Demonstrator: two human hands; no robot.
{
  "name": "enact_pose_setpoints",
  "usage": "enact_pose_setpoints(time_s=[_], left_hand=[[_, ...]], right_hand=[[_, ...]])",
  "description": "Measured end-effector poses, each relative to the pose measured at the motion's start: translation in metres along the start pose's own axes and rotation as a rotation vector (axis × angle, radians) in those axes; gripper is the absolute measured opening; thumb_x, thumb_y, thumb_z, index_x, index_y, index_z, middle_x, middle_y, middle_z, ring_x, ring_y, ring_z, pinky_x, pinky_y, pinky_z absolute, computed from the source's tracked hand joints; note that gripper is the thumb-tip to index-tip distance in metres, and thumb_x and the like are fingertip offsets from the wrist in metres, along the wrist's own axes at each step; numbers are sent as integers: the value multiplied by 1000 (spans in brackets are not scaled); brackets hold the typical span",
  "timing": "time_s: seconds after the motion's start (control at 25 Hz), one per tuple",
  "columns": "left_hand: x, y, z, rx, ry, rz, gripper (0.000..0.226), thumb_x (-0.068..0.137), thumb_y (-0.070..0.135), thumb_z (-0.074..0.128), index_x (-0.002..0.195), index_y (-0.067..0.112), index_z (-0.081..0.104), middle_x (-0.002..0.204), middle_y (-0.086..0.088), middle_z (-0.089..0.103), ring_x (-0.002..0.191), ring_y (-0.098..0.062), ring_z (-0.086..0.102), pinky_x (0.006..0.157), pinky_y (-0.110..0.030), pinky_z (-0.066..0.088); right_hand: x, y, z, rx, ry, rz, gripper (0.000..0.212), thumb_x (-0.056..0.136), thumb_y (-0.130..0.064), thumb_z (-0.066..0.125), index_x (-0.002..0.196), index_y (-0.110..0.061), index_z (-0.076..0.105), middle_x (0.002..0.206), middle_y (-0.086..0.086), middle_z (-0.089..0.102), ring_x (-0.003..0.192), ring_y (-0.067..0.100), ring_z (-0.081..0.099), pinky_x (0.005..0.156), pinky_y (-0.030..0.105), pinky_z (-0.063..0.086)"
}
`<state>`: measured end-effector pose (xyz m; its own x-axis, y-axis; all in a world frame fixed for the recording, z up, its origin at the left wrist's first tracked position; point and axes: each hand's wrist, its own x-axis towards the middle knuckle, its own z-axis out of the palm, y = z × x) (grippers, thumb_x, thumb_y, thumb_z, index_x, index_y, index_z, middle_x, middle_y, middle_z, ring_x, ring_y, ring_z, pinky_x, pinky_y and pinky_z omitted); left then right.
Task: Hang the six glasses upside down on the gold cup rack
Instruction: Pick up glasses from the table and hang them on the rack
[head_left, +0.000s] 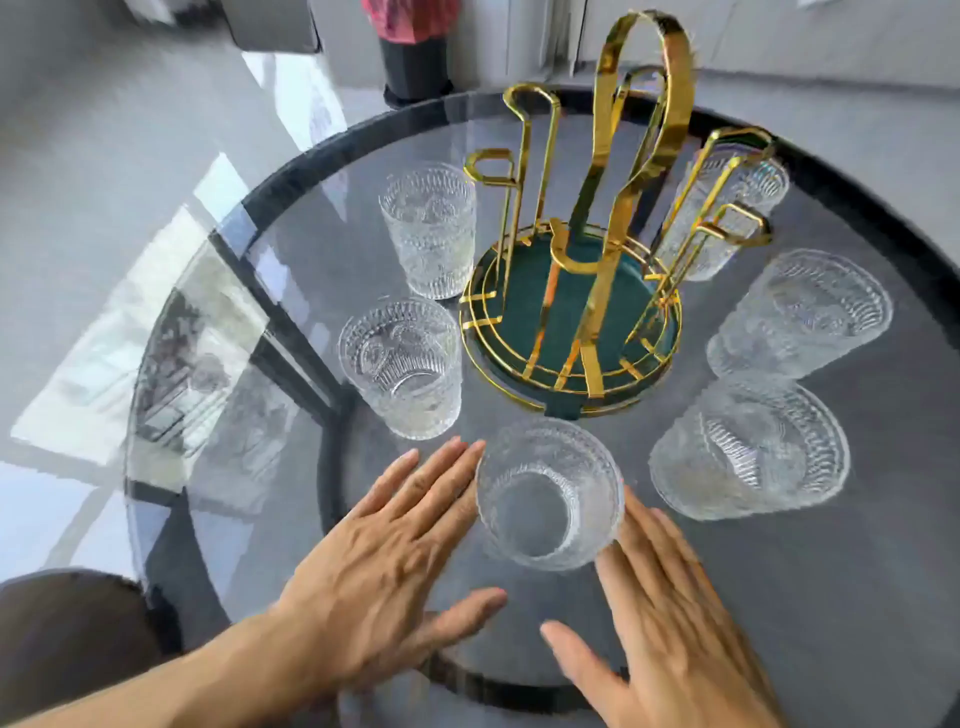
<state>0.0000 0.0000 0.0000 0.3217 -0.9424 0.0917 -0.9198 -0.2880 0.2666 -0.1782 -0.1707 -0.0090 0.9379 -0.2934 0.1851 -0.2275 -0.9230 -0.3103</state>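
The gold cup rack (587, 291) with a green round base stands at the middle of the round glass table (322, 171); its prongs are bare. Several clear patterned glasses stand upright, mouths up, in a ring around it: two at the left (428, 228) (402, 366), one at the front (548, 493), two at the right (748, 447) (802, 314) and one behind the right prongs (727, 213). My left hand (395, 551) lies flat and open left of the front glass, fingertips by its rim. My right hand (665, 613) is spread open to its right.
A dark chair back (67, 639) sits at the lower left beside the table. A black cylinder with a red top (413, 57) stands on the floor beyond the table's far edge. The tabletop is transparent, with dark frame bars beneath.
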Motion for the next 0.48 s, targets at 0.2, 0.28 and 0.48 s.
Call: enact_pose_setpoints(time_s=[0.2,0.28,0.48], left_hand=[[-2,2,-2,70,-38,-3,86,93,72,31,158,17,20,167,-3,14,154,-17,3,123,-42,10],[-1,7,-2,50,2,-9,88,91,74,34,158,19,21,167,-1,18,154,-15,6,123,-42,10],[11,33,2,-309,252,-209,88,71,72,67,144,26,45,142,18,53,134,3,41,114,-46,32]], right_hand=[[-7,-12,-12,-53,-96,44,81,90,-59,42,148,-2,38,158,6,26,147,23,26,116,35,12],[-8,-13,-12,-28,-115,30,84,90,-65,30,155,-12,26,163,-1,13,150,13,4,119,27,-2],[-13,-9,-12,99,-82,83,86,85,-73,30,157,-31,10,159,-20,6,148,-1,-3,113,12,-11]])
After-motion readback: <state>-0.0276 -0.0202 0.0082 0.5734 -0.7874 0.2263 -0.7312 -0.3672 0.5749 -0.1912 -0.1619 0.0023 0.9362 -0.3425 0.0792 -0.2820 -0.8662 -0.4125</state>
